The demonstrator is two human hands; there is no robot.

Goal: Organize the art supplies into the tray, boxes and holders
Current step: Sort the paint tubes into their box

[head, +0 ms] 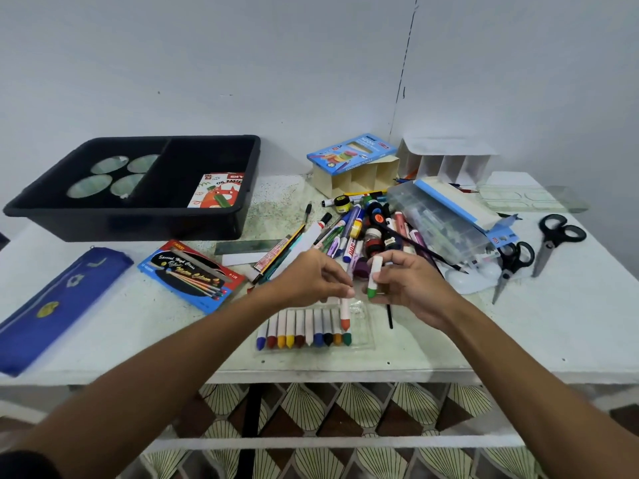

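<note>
A clear plastic crayon tray [359,344] lies at the table's front edge with a row of several oil pastels [301,331] in it. My left hand [311,276] pinches an orange-tipped pastel [344,314] that points down at the right end of the row. My right hand [411,285] holds a green-tipped pastel [374,280] upright just above the tray. Behind my hands lies a heap of markers, pens and small paint jars [359,233]. A black divided tray [138,188] at the back left holds an oil pastel box [218,191] and round lids.
Blue pencil pouch [58,302] and a watercolour pencil box [192,274] lie left. Coloured pencil box [349,153] sits on a cream holder [356,181]; a white divided holder [446,164] stands behind. A clear case [446,223] and two scissors [549,243] lie right.
</note>
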